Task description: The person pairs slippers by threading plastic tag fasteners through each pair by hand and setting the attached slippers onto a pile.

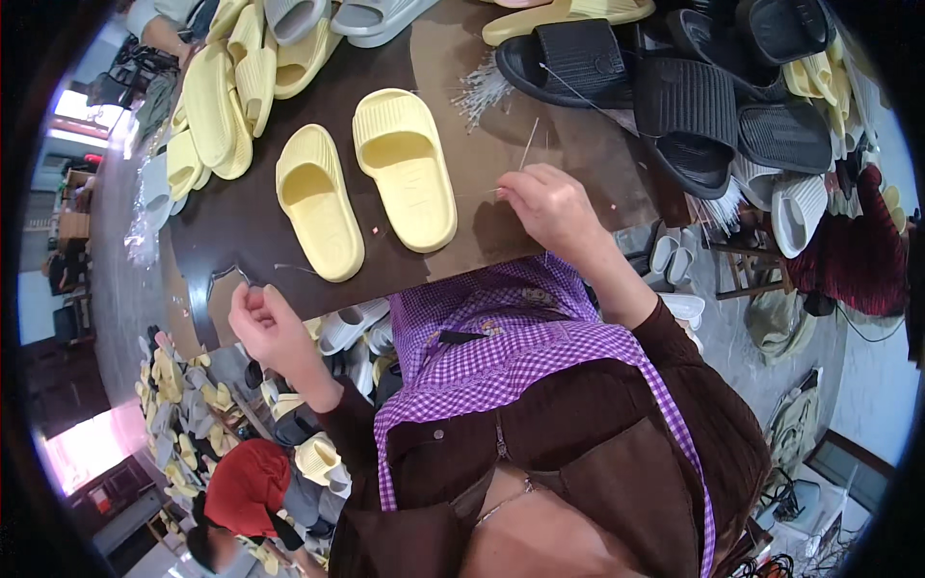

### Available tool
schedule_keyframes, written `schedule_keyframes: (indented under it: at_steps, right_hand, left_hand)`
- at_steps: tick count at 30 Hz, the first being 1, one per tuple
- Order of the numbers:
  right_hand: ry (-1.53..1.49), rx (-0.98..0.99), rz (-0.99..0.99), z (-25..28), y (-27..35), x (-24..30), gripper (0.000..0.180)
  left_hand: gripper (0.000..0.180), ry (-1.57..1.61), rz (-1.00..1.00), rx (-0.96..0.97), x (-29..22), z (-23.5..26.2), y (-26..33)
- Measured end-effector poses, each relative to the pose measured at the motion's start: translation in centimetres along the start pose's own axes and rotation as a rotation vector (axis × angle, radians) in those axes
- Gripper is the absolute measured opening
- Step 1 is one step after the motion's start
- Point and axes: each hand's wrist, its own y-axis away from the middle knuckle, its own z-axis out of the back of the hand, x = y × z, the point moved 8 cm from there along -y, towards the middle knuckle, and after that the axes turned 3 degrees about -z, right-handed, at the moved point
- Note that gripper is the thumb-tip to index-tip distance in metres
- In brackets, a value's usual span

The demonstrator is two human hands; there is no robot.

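Two pale yellow slide slippers lie side by side on the brown table, toes away from me: the left slipper and the right slipper. To the right of them, my right hand is closed in a pinch on a thin whitish plastic strand that sticks up past the fingers. My left hand is at the table's near left edge, fingers curled together. A thin dark thing shows at its fingertips, too small to make out. Neither hand touches the slippers.
Black slide slippers are heaped at the right, beside a bundle of thin white strands. More yellow slippers and grey ones lie along the far left. A person in red bends over piled slippers at lower left.
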Motion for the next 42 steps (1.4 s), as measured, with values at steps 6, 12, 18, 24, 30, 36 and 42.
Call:
schedule_keyframes:
  at_steps: [6,12,18,24,30,36,42]
  right_hand:
    - [-0.06,0.011,0.041,-1.6,0.0,1.5,0.009]
    - [-0.148,0.042,0.129,-0.6,-1.2,4.3,0.01]
    - [-0.206,0.183,0.106,-2.0,-2.1,4.2,0.01]
    - [-0.379,0.224,0.043,-3.7,-1.2,3.2,0.026]
    - [-0.157,0.21,-0.223,-1.0,0.9,-1.8,0.036]
    - [0.06,0.117,-0.163,2.3,2.1,-4.4,0.028]
    - [0.258,0.103,-0.153,4.1,2.8,-7.1,0.025]
  left_hand:
    - [0.021,0.118,-0.511,0.408,-12.4,-7.6,5.4]
    - [0.017,0.161,-0.485,0.559,-10.3,-11.0,6.7]
    - [0.009,0.122,-0.443,0.604,-9.8,-9.1,5.5]
    - [0.007,0.067,-0.418,0.692,-10.2,-8.3,6.0]
    - [0.007,-0.015,-0.458,0.509,-8.4,-7.8,6.7]
    - [0.006,-0.078,-0.464,0.411,-8.2,-7.6,6.0]
    - [0.005,-0.177,-0.37,0.312,-6.8,-7.2,4.8]
